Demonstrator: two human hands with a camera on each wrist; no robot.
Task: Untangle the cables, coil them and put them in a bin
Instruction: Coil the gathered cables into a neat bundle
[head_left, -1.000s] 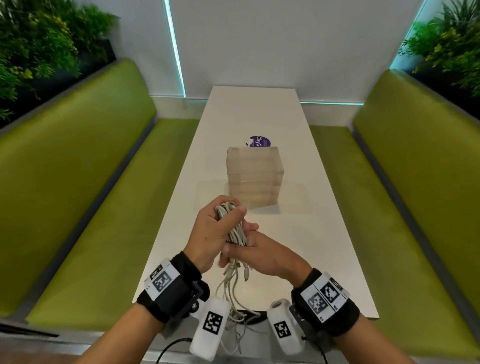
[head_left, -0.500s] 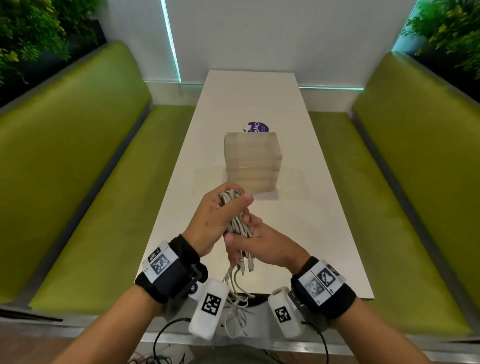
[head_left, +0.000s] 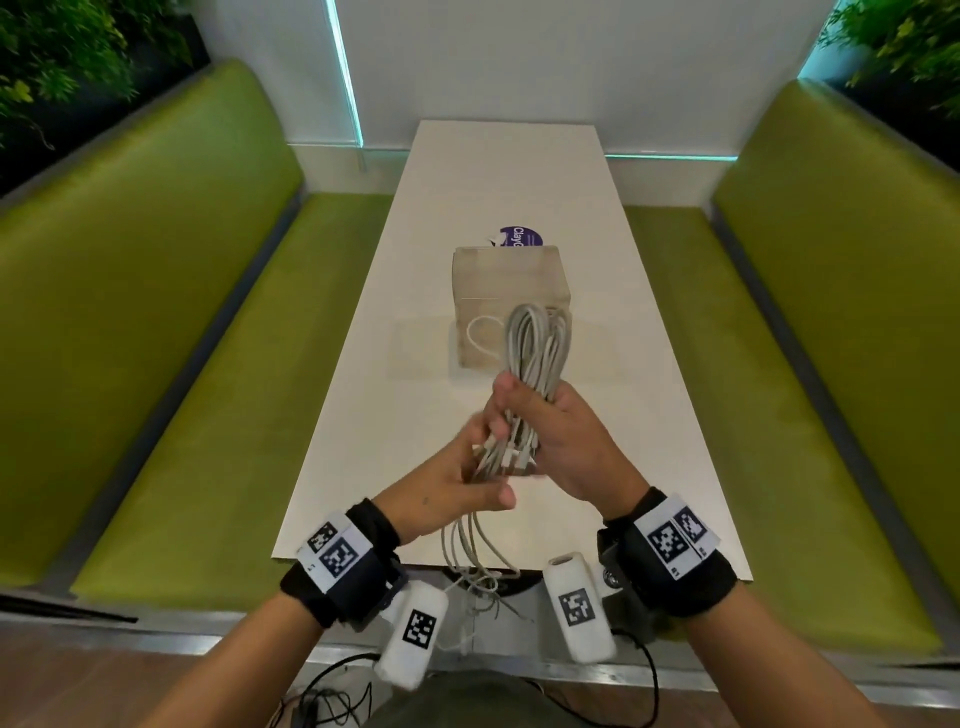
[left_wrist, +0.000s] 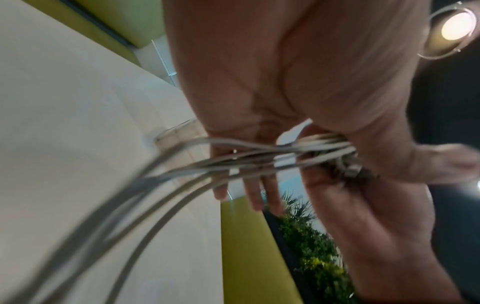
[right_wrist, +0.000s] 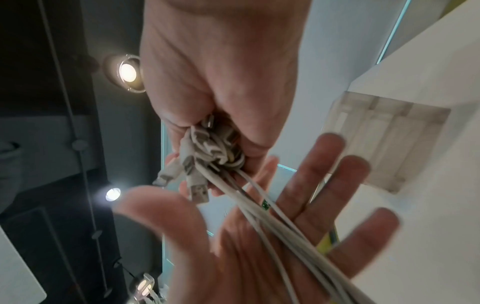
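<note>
You held the cable bundle (head_left: 535, 374) upright in your right hand (head_left: 571, 447), fingers curled round its lower half, so that the folded loops stood above the fist and could not spring apart. The plug ends (right_wrist: 197, 185) were gathered at the bottom of that grip, which kept them out of the loops. Your left hand (head_left: 457, 493) lay flat-fingered beneath the bundle, at about 7 o'clock from the right hand, palm turned up; the loose tails (head_left: 472, 545) ran across its fingers (right_wrist: 324, 164) and hung past the near edge of the tabletop (head_left: 519, 171). That hand gripped nothing; it appeared placed to gather the tails for the next wrap. The translucent bin (head_left: 509, 291) stood on the tabletop at 12 o'clock from your hands, close behind the loops, with one pale cable (head_left: 480, 338) seemingly already inside. Judged from this, coiling was unfinished: the tails still needed taking up before the bundle went in.
</note>
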